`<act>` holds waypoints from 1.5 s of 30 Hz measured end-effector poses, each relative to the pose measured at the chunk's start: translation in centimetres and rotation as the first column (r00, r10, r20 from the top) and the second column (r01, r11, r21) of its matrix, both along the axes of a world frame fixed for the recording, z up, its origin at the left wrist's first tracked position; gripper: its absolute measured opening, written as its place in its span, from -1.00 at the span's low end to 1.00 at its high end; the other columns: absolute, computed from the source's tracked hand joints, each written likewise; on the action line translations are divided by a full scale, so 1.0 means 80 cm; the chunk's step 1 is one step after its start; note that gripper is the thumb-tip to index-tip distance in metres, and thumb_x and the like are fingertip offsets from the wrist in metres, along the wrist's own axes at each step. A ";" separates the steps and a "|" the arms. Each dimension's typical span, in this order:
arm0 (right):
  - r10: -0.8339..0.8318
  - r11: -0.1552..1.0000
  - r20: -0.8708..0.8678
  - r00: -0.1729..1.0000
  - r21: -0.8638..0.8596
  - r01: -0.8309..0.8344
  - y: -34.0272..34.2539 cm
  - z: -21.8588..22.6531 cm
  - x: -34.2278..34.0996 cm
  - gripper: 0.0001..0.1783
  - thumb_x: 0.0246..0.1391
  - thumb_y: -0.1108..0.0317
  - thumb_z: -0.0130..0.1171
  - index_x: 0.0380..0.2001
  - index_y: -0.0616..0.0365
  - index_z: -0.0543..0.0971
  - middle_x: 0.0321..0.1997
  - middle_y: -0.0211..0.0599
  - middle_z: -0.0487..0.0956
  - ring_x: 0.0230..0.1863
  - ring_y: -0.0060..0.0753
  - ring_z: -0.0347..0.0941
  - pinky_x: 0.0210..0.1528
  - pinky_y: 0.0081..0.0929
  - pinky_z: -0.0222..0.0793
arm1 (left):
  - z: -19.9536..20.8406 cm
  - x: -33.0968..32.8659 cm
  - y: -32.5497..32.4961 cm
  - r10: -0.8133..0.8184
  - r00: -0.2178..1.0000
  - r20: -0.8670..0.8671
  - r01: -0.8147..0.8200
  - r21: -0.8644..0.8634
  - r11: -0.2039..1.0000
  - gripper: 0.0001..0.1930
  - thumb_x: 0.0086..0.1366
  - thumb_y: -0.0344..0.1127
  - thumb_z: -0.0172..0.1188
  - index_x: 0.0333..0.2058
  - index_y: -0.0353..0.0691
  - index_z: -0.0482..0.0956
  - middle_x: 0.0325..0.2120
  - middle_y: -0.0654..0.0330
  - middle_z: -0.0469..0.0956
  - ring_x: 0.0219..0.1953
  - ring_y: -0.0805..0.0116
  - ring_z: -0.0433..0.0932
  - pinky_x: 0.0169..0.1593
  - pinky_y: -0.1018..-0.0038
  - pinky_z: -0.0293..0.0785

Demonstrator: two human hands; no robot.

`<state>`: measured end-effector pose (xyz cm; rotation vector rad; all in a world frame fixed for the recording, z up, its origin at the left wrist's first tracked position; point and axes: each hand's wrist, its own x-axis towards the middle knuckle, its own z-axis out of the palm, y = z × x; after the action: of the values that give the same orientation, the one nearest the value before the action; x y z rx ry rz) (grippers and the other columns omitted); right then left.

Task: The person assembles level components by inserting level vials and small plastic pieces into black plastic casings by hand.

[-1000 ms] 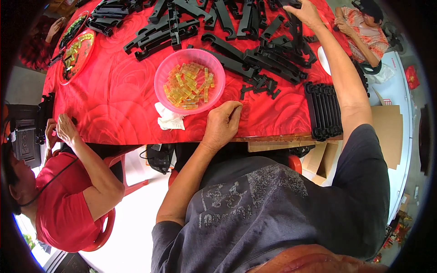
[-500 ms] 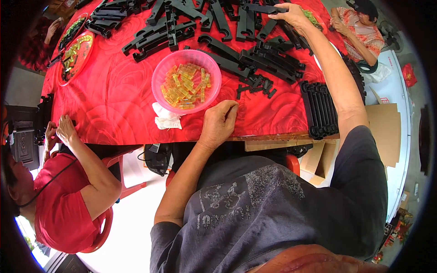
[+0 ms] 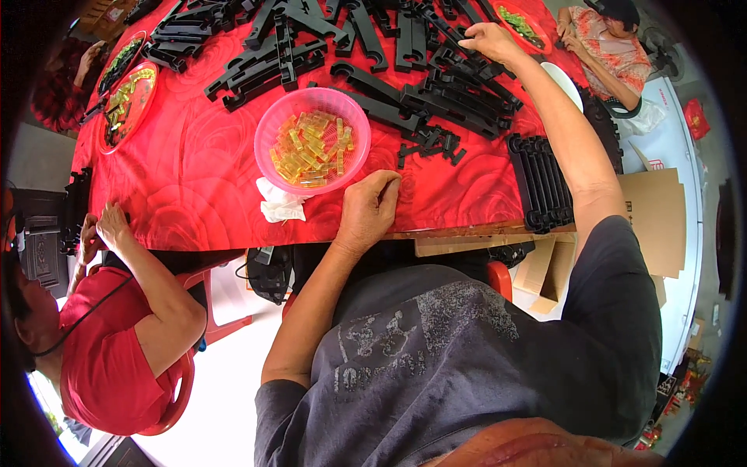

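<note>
My right hand (image 3: pixel 493 42) reaches to the far right of the table, over a heap of long black plastic bars (image 3: pixel 451 105). Its thumb and fingertips are a little apart, and no bar shows between them. At the near table edge my left hand (image 3: pixel 369 204) rests with curled fingers and the thumb pressed against them; whatever they may hold is hidden. Left of it stands a pink plastic basket (image 3: pixel 263 128) holding clear yellow tube-like pieces (image 3: pixel 311 148). Small black connector pieces (image 3: pixel 432 142) lie beyond my left hand.
A white tissue (image 3: pixel 280 204) lies by the basket. Black bars stand in a row (image 3: pixel 538 183) at the right edge. Red plates (image 3: pixel 145 109) sit far left, another (image 3: pixel 537 43) far right. A co-worker in red (image 3: pixel 117 342) works at left; another person (image 3: pixel 615 47) sits far right.
My right hand held a black bar half a second ago; now that bar is out of its fingers, and the hand sits slightly lower over the heap. My left hand stays curled at the edge.
</note>
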<state>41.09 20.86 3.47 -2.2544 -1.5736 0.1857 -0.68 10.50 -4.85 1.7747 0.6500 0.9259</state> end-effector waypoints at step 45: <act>0.019 0.945 0.511 0.859 0.271 -0.182 -0.034 0.002 -0.019 -0.49 0.11 0.03 0.25 0.02 0.15 0.56 -0.21 -0.07 0.64 -0.20 0.00 0.58 -0.07 -0.18 0.45 | 0.007 -0.001 0.001 -0.018 1.000 -0.005 0.018 -0.057 0.998 -0.91 0.21 -0.56 0.20 -0.29 -0.39 0.56 -0.43 -0.08 0.58 -0.37 0.00 0.63 -0.29 0.34 0.52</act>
<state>39.56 18.12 3.64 -2.0622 -1.8170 -0.6394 -0.78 10.59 -4.32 1.7307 0.6566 0.8823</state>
